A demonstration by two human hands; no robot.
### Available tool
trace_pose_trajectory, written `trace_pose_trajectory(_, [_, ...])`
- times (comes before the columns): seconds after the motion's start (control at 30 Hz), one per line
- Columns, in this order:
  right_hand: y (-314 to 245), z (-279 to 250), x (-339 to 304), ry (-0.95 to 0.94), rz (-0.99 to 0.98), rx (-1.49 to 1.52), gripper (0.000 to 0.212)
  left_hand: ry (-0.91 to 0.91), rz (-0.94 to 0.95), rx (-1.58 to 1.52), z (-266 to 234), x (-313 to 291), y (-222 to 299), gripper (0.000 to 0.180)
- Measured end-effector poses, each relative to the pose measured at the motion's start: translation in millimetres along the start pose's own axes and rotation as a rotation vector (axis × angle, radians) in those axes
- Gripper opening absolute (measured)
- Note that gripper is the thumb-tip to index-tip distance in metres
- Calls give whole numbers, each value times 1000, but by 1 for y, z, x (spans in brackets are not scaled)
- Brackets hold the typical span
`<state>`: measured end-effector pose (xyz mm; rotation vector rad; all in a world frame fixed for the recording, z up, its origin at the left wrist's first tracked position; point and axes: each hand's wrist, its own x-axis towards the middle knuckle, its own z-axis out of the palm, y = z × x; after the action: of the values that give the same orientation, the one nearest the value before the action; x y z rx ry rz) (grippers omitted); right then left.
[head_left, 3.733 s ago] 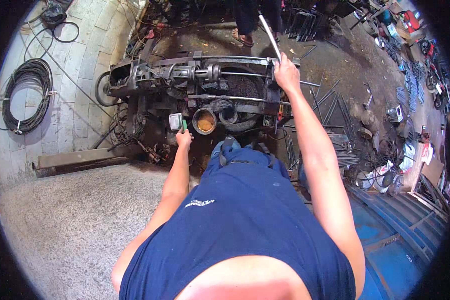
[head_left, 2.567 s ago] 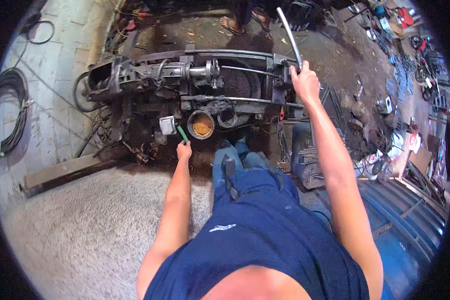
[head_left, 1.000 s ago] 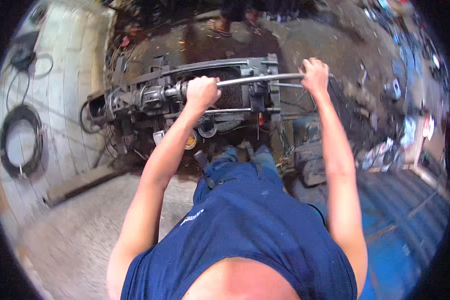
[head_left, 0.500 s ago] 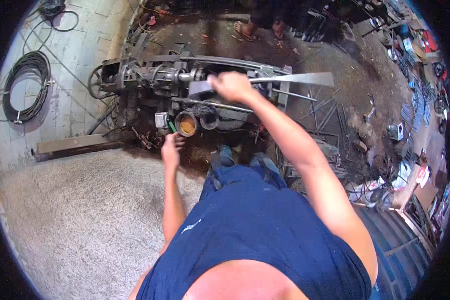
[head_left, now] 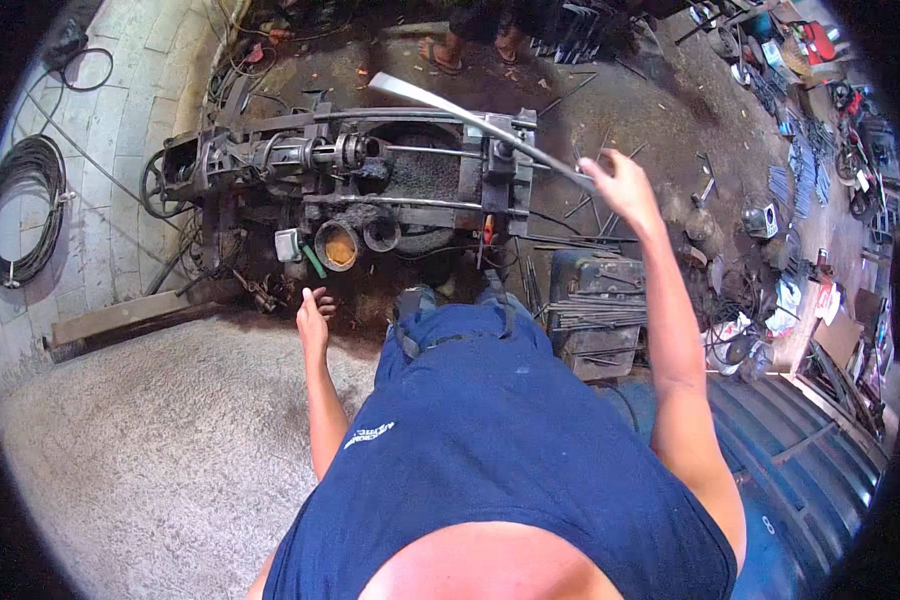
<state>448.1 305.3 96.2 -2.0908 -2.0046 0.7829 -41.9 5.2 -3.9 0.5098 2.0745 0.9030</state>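
Note:
My right hand is out over the right end of a lathe-like machine. It grips one end of a long flat metal bar, which slants across above the machine's rails. The bar's far end is wider and shiny. Lower on the left, my left hand holds nothing, its fingers loosely apart. Nearest to it are a green stick-like piece, a round can with orange-brown contents and a small pale box. A dark, crusted can stands beside the orange one.
A coil of black cable lies on pale tiles to the left. Right of my legs is a dark crate with metal rods. Beyond the machine are another person's sandalled feet. Metal parts litter the right side, with blue corrugated sheeting nearer.
My right hand has swung from above the machine's middle to its right end, turning the bar so its wide end points far left. My left hand has come back slightly toward me.

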Motion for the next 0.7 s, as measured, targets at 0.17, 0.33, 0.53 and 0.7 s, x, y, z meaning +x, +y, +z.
trace_pose_trajectory(0.17, [-18, 22, -17, 22, -359, -76, 70, -25, 20, 44, 2, -5, -3, 62])
trace_pose_trajectory(0.33, [2, 75, 2, -31, -343, 32, 33, -35, 14, 77, 5, -26, -9, 60])
trace_pose_trajectory(0.53, [-10, 104, 24, 56, 1, 440, 39, -16, 72, 194, 14, -59, -11, 59])
trace_pose_trajectory(0.7, [-97, 111, -25, -25, -85, 400, 99, 19, -20, 218, 17, -75, -34, 54])
